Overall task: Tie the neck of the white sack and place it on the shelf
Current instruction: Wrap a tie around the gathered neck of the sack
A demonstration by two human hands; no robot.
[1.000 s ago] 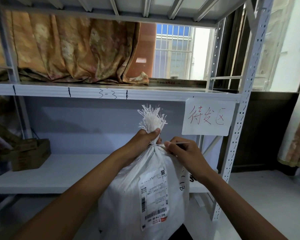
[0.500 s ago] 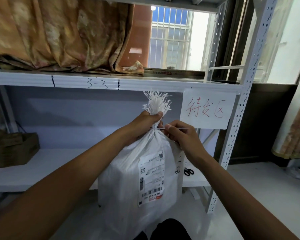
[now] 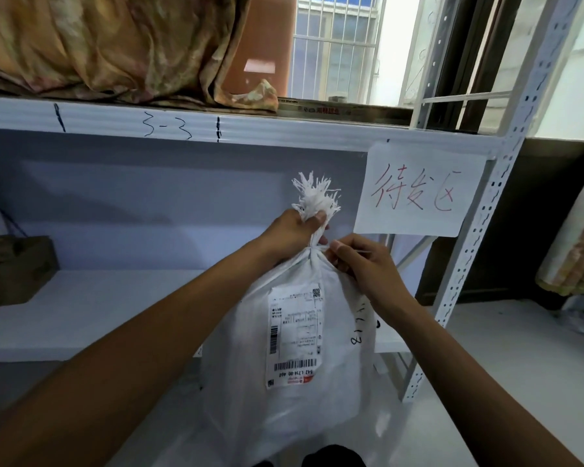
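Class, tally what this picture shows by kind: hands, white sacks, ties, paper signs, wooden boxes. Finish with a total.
Hands: 2, the left hand and the right hand
white sack: 1
tie: 1
paper sign: 1
wooden box: 1
Total: 6

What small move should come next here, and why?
Probably pull the tie rightward to cinch it. The left hand grips the sack at its neck, below the frayed top. The right hand pinches the thin tie looped there. The sack is not yet on the shelf.
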